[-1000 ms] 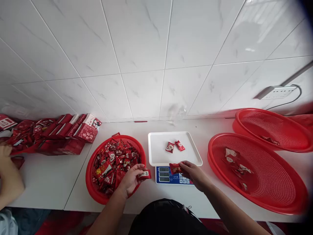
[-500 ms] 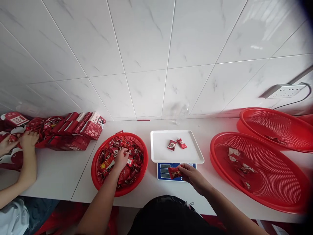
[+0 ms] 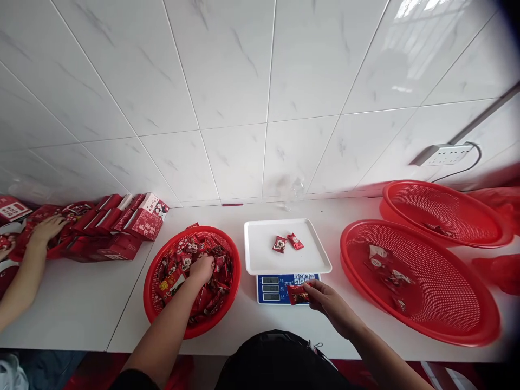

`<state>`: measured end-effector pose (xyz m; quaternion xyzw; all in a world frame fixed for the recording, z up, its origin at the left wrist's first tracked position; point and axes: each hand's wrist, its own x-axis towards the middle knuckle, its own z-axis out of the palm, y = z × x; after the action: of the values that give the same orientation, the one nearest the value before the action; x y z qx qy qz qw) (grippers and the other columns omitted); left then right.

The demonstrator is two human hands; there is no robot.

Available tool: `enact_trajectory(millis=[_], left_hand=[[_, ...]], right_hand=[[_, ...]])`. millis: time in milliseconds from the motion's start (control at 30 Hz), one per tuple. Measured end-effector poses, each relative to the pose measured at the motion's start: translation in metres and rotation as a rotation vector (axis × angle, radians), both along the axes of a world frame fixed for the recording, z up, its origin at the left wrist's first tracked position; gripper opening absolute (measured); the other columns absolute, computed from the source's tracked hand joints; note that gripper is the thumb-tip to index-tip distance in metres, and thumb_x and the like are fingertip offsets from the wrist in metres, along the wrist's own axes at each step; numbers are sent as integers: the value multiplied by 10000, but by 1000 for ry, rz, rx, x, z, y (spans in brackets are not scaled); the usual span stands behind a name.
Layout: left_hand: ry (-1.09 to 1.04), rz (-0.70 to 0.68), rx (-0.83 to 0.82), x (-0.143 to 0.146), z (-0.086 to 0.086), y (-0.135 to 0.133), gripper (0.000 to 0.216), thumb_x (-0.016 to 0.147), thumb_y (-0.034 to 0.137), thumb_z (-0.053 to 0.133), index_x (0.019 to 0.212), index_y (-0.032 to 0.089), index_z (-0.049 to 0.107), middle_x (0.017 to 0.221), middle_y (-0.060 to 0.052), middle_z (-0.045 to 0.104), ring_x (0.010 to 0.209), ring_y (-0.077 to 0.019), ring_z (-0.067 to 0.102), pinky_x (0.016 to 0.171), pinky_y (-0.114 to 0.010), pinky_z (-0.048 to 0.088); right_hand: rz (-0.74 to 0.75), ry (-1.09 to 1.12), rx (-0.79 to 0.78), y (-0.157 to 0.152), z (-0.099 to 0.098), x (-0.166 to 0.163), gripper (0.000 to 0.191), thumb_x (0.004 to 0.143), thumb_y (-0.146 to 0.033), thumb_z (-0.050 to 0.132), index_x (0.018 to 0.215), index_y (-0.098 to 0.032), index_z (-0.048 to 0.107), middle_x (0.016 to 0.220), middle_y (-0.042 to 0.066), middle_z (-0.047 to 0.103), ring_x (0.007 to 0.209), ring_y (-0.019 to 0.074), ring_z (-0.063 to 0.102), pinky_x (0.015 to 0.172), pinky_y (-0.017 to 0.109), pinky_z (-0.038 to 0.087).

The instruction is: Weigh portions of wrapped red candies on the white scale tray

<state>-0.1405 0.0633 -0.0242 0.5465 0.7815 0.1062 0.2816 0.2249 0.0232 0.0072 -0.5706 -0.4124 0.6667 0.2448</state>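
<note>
Having narrow table [image 3: 248,299] gap between candy basket [image 3: 204,329] and price scale [image 3: 280,289]. Pinching wrapped candy [image 3: 298,295] in right hand [image 3: 333,306] over scale's front, with long axis sideways, pointing left. With left hand [image 3: 202,268] in basket, cannot tell finger grip.

Diffuse light reaches this room; shadows are soft. Barred glare marks the glossy white grey-veined wall tiles [image 3: 227,81] at upper right. The right-hand corners darken and blur.
</note>
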Motion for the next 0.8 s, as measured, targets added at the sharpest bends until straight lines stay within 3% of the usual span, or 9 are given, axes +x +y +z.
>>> enact_trajectory(millis=[167,333,433,600,700,800], left_hand=[[32,-54,20,-2,16,-24,74,736,277,537,705,225,580,753,-40,630,705,-198,588,598,-253,361],[-217,165,189,6,35,-26,272,767,452,472,768,195,560,664,-28,597,606,-170,548,541,-247,362],[-498,235,181,33,37,-19,353,723,526,508,749,177,553,665,-22,598,603,-158,548,539,-244,387],[-910,234,67,103,28,-1,347,665,486,616,757,158,550,703,-35,627,628,-151,589,574,-250,440],[-1113,176,-25,140,27,8,443,667,479,634,968,166,545,827,-68,665,703,-171,626,620,-268,465],[-1071,131,-46,159,27,12,578,671,472,642,1160,223,460,897,-57,671,730,-158,626,623,-247,459]], right_hand=[[-19,8,-23,1,-4,-5,329,708,-521,557,776,-198,545,801,31,652,749,168,582,665,293,407],[-15,45,-24,6,-2,-20,351,688,-528,585,761,-189,526,765,19,638,718,159,581,650,277,405],[-38,65,-43,7,1,-26,359,664,-523,616,733,-187,512,720,1,620,687,146,571,632,265,394],[-73,89,-43,3,-1,-24,361,659,-518,618,738,-188,495,734,-3,617,683,133,554,609,252,369],[-105,75,-45,-2,-6,-15,370,650,-521,622,760,-187,504,762,7,626,688,133,553,609,252,364],[-124,89,-50,-8,-11,-6,371,666,-524,611,783,-185,515,781,12,633,691,128,553,616,249,362]])
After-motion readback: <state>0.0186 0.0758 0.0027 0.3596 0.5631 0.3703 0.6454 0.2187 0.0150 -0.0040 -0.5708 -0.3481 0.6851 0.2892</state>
